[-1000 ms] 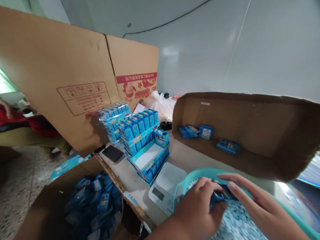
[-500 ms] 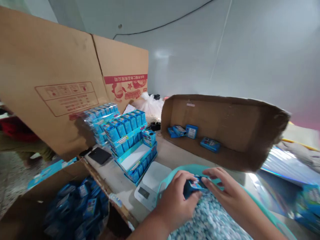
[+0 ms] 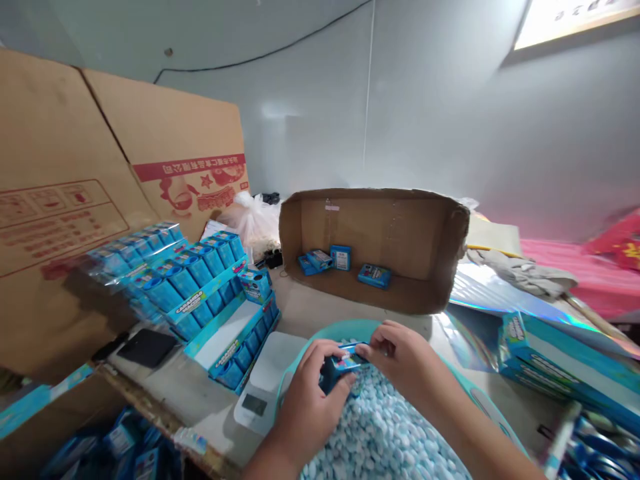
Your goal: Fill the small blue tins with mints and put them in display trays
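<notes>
The right hand [image 3: 401, 351], outstretched earlier, has curled its fingers at the small blue printed box [image 3: 347, 362]; I cannot tell if they pinch. The left hand [image 3: 316, 393] clasps it in bent fingers, partly hiding it, over pale-blue pellets [image 3: 385, 423] in a turquoise plastic tub [image 3: 345, 329], cut off below.

The table [image 3: 295, 298] (rough-edged) carries a phone [image 3: 147, 348], a white scale [image 3: 274, 363] and a turquoise basin [image 3: 345, 330].
</notes>
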Demonstrator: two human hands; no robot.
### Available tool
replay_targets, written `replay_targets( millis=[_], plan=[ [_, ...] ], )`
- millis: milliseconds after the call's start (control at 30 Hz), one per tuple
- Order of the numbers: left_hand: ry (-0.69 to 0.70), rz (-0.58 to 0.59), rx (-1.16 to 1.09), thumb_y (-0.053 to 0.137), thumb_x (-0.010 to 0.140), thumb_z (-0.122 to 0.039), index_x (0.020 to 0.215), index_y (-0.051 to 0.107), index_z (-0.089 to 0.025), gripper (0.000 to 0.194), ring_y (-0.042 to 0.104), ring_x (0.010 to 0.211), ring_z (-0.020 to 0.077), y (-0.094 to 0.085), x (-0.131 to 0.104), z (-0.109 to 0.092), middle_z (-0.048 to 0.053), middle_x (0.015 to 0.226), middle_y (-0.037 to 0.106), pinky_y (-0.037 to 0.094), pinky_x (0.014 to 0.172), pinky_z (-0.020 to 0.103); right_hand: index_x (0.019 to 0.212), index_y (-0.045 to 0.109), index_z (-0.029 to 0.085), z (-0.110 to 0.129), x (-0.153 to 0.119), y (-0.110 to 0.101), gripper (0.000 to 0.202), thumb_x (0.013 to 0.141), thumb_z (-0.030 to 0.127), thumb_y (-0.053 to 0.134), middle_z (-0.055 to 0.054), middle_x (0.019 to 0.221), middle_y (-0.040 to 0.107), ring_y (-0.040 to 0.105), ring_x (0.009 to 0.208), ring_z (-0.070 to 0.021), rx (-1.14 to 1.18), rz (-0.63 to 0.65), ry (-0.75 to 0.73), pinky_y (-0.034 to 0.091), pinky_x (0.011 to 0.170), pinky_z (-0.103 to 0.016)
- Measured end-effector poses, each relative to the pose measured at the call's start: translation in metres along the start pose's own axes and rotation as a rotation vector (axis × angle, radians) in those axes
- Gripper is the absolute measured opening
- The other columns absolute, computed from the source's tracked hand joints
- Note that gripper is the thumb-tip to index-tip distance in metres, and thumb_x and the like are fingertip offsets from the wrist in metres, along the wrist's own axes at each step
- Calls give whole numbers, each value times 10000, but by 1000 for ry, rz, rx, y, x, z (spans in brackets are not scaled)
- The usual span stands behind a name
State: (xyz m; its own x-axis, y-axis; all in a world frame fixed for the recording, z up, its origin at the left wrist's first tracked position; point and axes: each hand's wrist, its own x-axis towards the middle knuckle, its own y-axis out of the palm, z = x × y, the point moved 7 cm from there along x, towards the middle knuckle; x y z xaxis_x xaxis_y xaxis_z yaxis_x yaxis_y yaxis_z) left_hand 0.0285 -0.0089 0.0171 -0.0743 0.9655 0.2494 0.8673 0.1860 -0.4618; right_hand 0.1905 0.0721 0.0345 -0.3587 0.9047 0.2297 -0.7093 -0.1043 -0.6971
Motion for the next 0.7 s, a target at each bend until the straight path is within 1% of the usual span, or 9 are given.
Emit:
replay_targets(
  millis=[100,200,267,333,433,500,633,700],
  plan=[
    [6,11,-6,613,906,-229,1129,595,-264,227,547,1220,211,1,0,2,44,1231,603,453,1057,390,620,530,211,5,0,2,377,888,460,625,-29,700,561,504,616,-172,12,41,-11,338,569,-301],
    [13,12,-17,604,898,-203,1125,597,-256,233,563,1204,212,1,0,2,52,1226,610,466,1045,384,597,493,208,11,0,3,459,960,488,510,-34,703,541,512,635,-176,29,55,-37,338,593,-311],
    [13,2,-14,608,893,-205,1122,599,-257,235,572,1194,213,0,0,2,50,1224,615,472,1038,381,606,462,211,12,0,1,486,994,501,426,-31,676,521,509,644,-183,59,32,-36,335,601,-316],
    [15,0,-7,614,897,-227,1117,601,-261,224,568,1202,215,0,0,3,45,1225,616,469,1043,382,637,455,217,11,-1,-3,465,1003,494,380,-30,666,524,511,651,-191,89,-7,-18,334,603,-318],
    [26,6,-12,611,908,-255,1121,598,-258,213,557,1216,218,1,-1,3,49,1229,612,466,1050,388,659,476,218,6,-1,-8,412,980,459,386,-38,687,555,527,666,-201,83,-34,19,347,609,-320],
    [27,4,-18,613,908,-254,1122,595,-257,215,560,1205,217,1,-1,3,50,1226,611,468,1048,389,657,512,214,3,0,-8,369,948,416,410,-46,709,578,545,687,-210,61,-14,35,367,627,-325],
    [26,14,-17,607,915,-252,1128,589,-266,214,562,1197,205,1,-2,4,41,1228,603,462,1057,388,711,611,203,4,1,-4,235,847,256,427,-50,774,629,587,747,-215,63,40,16,410,683,-330],
    [27,21,-20,601,918,-249,1125,587,-270,208,559,1199,202,1,-2,5,38,1232,599,460,1057,386,743,639,199,5,0,-4,216,811,226,435,-47,775,636,590,742,-212,70,45,7,417,681,-328]
  ],
)
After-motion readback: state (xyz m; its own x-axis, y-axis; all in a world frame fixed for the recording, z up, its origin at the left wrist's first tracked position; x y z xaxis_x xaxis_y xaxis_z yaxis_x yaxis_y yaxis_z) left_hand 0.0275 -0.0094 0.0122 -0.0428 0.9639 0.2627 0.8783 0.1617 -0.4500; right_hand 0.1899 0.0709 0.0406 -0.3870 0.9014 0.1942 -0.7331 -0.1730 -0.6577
